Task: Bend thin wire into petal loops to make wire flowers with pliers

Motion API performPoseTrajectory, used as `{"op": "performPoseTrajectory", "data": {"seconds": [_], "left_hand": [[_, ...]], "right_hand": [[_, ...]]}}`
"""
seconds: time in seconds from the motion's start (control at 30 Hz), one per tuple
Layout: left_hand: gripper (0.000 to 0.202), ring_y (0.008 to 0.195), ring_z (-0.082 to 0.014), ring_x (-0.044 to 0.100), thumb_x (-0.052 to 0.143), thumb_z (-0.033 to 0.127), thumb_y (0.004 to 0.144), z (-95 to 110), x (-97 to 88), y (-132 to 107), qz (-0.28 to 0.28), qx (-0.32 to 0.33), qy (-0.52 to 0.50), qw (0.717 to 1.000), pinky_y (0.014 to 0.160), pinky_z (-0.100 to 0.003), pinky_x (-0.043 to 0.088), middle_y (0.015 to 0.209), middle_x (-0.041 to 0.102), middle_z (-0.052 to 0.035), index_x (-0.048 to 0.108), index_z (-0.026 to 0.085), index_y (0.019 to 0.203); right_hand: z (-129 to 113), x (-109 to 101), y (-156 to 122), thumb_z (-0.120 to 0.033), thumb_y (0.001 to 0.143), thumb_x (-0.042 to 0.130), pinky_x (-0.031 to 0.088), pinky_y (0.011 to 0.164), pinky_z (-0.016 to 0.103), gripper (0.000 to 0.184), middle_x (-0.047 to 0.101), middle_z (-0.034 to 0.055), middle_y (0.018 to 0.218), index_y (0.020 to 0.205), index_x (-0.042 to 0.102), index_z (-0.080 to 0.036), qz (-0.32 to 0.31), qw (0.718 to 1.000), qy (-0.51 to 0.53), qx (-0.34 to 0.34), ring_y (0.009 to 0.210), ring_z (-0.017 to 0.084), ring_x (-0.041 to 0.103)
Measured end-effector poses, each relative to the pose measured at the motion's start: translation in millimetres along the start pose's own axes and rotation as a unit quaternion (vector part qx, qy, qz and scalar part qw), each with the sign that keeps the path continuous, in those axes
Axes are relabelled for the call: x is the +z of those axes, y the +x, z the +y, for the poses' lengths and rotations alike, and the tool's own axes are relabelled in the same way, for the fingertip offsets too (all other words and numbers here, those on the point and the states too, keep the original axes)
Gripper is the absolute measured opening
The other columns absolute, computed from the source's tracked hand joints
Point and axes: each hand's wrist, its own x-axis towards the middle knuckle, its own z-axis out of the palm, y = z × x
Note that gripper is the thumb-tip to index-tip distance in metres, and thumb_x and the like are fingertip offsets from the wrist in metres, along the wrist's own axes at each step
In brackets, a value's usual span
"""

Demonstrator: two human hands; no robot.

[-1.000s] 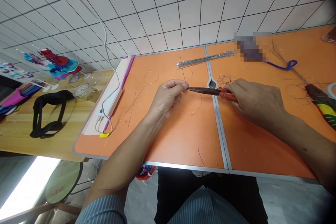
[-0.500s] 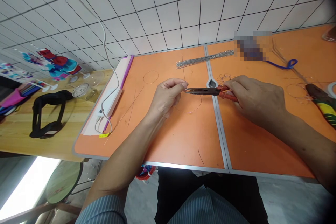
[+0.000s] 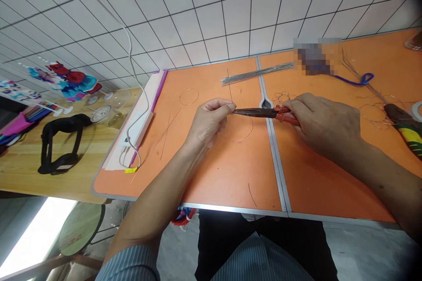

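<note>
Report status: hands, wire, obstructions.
Left hand pinching thin wire. Right hand gripping red-handled pliers, jaws at left fingertips. Wire bundle lies beyond; no visible obstruction.

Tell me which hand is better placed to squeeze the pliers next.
The right hand, probably: it grips the pliers by their red handles, tips pointing at the left hand, which is busy pinching thin wire.

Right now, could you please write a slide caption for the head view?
Over an orange table, the left hand pinches thin wire and the right hand holds pliers.
</note>
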Motion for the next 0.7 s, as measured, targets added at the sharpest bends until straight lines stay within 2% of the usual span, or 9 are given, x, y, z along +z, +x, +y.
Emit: {"op": "performPoseTrajectory", "data": {"seconds": [0.1,0.2,0.3,0.47,0.6,0.63,0.7], "left_hand": [[0.014,0.048,-0.0042,0.031,0.089,0.025,0.072,0.0,0.3,0.0,-0.001,-0.002,0.002,1.0,0.047,-0.026,0.02,0.063,0.055,0.0047,0.075,0.019,0.073],[0.015,0.048,-0.0041,0.031,0.089,0.025,0.072,0.0,0.3,0.5,-0.001,0.001,0.001,1.0,0.047,-0.026,0.019,0.064,0.056,0.0046,0.076,0.019,0.074],[0.015,0.048,-0.0032,0.031,0.089,0.026,0.073,0.5,-1.1,1.2,0.001,0.009,-0.002,1.0,0.046,-0.026,0.018,0.071,0.063,0.003,0.076,0.019,0.075],[0.016,0.047,-0.0028,0.032,0.088,0.027,0.073,2.6,-4.1,1.8,0.008,0.004,-0.001,1.0,0.045,-0.026,0.017,0.079,0.069,0.0015,0.075,0.019,0.077],[0.018,0.047,-0.0025,0.03,0.088,0.027,0.072,4.4,-3.4,0.7,-0.004,-0.004,-0.005,1.0,0.045,-0.026,0.016,0.076,0.067,0.0017,0.073,0.018,0.075],[0.018,0.047,-0.0024,0.03,0.088,0.027,0.072,4.9,-3.1,0.3,-0.009,-0.003,-0.008,1.0,0.045,-0.026,0.016,0.075,0.065,0.0019,0.073,0.018,0.075],[0.017,0.047,-0.0026,0.031,0.088,0.027,0.072,5.8,-2.6,-0.7,-0.022,-0.002,-0.011,1.0,0.045,-0.026,0.015,0.072,0.062,0.0024,0.073,0.018,0.074]], "right_hand": [[0.0,2.0,-1.3,-0.055,0.123,0.029,0.024,0.063,0.039,0.065,0.082,0.0171,0.114,0.124,0.083,-0.019,-0.01,1.0,0.006,0.0,0.092,0.031,0.072],[-0.8,4.0,-1.1,-0.052,0.122,0.037,0.023,0.062,0.039,0.058,0.083,0.0163,0.115,0.124,0.084,-0.019,0.003,1.0,0.019,0.011,0.091,0.031,0.073],[-1.5,3.7,0.9,-0.046,0.121,0.045,0.026,0.06,0.038,0.047,0.083,0.0142,0.123,0.129,0.083,-0.02,0.017,0.999,0.049,0.011,0.097,0.03,0.075],[2.1,-0.7,6.1,-0.043,0.117,0.048,0.033,0.06,0.038,0.039,0.081,0.0126,0.131,0.13,0.08,-0.026,-0.005,0.992,0.123,0.032,0.109,0.034,0.076],[6.4,-0.9,9.8,-0.035,0.114,0.048,0.044,0.071,0.041,0.033,0.079,0.0159,0.134,0.128,0.076,-0.025,-0.028,0.977,0.197,0.076,0.109,0.035,0.075],[6.3,-0.5,10.8,-0.035,0.112,0.05,0.046,0.073,0.042,0.03,0.079,0.0168,0.132,0.127,0.075,-0.025,-0.034,0.971,0.221,0.088,0.107,0.035,0.074],[3.4,-0.6,14.0,-0.037,0.106,0.062,0.049,0.074,0.042,0.02,0.081,0.0146,0.115,0.116,0.074,-0.026,-0.038,0.943,0.303,0.128,0.096,0.033,0.073]]}}
